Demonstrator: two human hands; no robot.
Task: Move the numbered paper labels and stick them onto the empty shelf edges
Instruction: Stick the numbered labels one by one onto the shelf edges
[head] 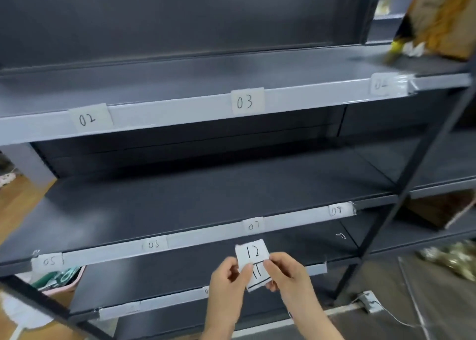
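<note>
Above the middle shelf edge, a wide bay lies open to the front; below it, a shallower one. Just past its right end a slanted dark post crosses. Under its left end sits a pink basket; far above right, a cardboard box.

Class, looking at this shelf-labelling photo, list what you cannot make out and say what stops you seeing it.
Head view:
- Top shelf's right-end label: motion blur, second digit unreadable.
- Bottom-edge label: mostly hidden behind the left hand.
- Paper strip: the right hand covers its right edge beside the 11.
- Brown object: blurred, cut off by the top right corner.
</note>
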